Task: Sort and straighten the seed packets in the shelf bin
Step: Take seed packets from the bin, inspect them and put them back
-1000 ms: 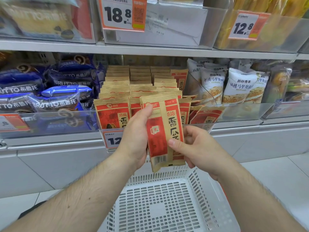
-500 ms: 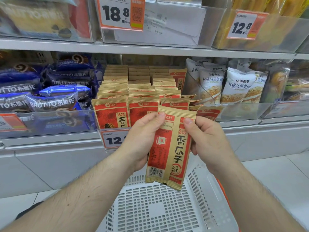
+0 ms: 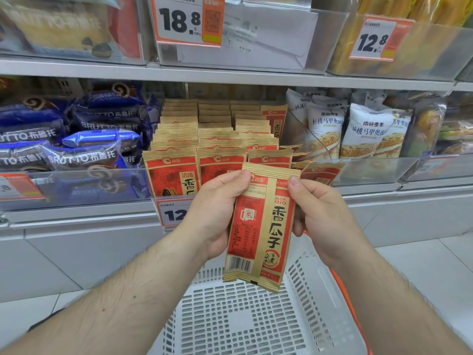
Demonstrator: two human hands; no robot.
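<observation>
— Hands first: what are they doing?

— Both hold one seed packet [image 3: 258, 226] in front of the shelf. The left hand [image 3: 217, 213] grips its left edge, thumb near the top corner, fingers curled behind. The right hand [image 3: 322, 216] pinches the right edge, thumb at the upper corner.

— How does the packet sit?

— Nearly upright, slightly tilted, back side with the barcode facing out, hanging above a white perforated basket [image 3: 243, 324].

— And the others?

— Standing in rows in the clear shelf bin [image 3: 371, 170] just behind the hands. The front row [image 3: 174, 172] is upright; a few packets at the right end [image 3: 320, 172] lean askew. Blue wrapped snacks [image 3: 82, 155] fill the bin to the left, white bread packs [image 3: 366, 131] the one to the right.
</observation>
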